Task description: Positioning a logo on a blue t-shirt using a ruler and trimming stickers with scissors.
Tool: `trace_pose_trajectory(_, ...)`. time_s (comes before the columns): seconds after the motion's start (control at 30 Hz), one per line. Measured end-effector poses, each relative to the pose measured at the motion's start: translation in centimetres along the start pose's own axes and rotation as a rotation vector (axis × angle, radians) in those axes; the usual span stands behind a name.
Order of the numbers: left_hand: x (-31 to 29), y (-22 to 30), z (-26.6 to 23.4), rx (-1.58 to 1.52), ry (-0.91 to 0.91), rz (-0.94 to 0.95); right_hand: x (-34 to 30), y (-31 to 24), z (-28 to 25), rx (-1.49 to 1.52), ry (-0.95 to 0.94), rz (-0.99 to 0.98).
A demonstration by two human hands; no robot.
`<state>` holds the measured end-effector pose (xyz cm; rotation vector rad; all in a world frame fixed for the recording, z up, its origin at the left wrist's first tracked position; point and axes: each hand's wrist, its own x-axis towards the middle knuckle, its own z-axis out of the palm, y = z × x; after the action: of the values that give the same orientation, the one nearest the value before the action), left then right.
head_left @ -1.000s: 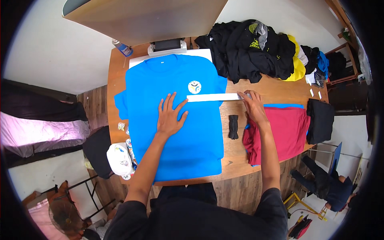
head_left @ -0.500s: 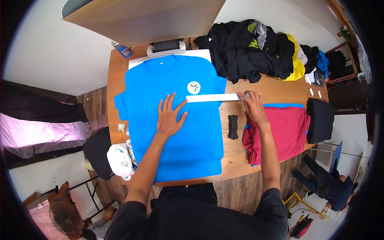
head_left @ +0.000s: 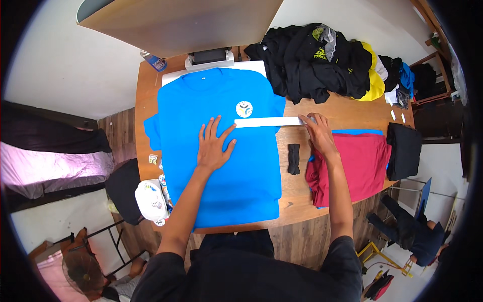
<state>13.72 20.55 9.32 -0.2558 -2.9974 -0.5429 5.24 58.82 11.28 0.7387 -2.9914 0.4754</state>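
Observation:
A bright blue T-shirt (head_left: 226, 186) lies spread on the wooden table, collar toward the far side. On its chest, right of centre, is a round white emblem (head_left: 244, 109) with coloured marks. Just below the emblem a straight white strip (head_left: 266, 122), flat like a ruler, runs sideways past the shirt's right edge. My left hand (head_left: 213, 146) rests flat on the shirt with fingers spread, its index fingertip at the strip's left end. With bent fingers, my right hand (head_left: 319, 133) grips the strip's right end above the table.
Right of the shirt lie a small black bundle (head_left: 293, 159), folded red cloth (head_left: 359, 168) and folded black cloth (head_left: 404, 151). Black garments (head_left: 312, 65) are heaped at the back right. A spray bottle (head_left: 154, 61) stands back left; a white cap (head_left: 151, 200) sits at the left edge.
Almost nothing differs; both hands and the strip hold their places on and beside the shirt, with only a slight shift of the whole view.

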Motion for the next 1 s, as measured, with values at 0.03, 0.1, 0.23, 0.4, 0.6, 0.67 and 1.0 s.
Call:
trace_pose_trajectory(0.03,0.0,-0.04,0.05,0.005,0.004,0.001,0.01,-0.01,0.05,0.001,-0.001,0.001)
trace_pose_trajectory(0.1,0.01,0.0,-0.03,0.012,0.009,0.003,0.11,-0.16,-0.11,0.018,-0.001,0.008)
trace_pose_trajectory(0.23,-0.02,-0.08,0.04,0.01,0.009,0.002,0.01,-0.12,-0.06,-0.007,0.0,0.006)
trace_pose_trajectory(0.4,-0.02,-0.15,0.15,0.009,0.005,-0.001,0.07,-0.21,-0.08,-0.019,0.015,-0.003)
trace_pose_trajectory(0.6,0.03,-0.13,0.15,0.005,0.002,-0.004,0.04,-0.31,-0.2,-0.019,0.016,0.001)
trace_pose_trajectory(0.67,-0.04,-0.14,0.14,0.015,0.016,-0.004,0.08,-0.39,-0.25,-0.018,0.011,0.001)
trace_pose_trajectory(1.0,0.06,-0.15,0.07,-0.002,0.007,-0.003,0.24,-0.54,-0.48,-0.009,0.025,-0.004)
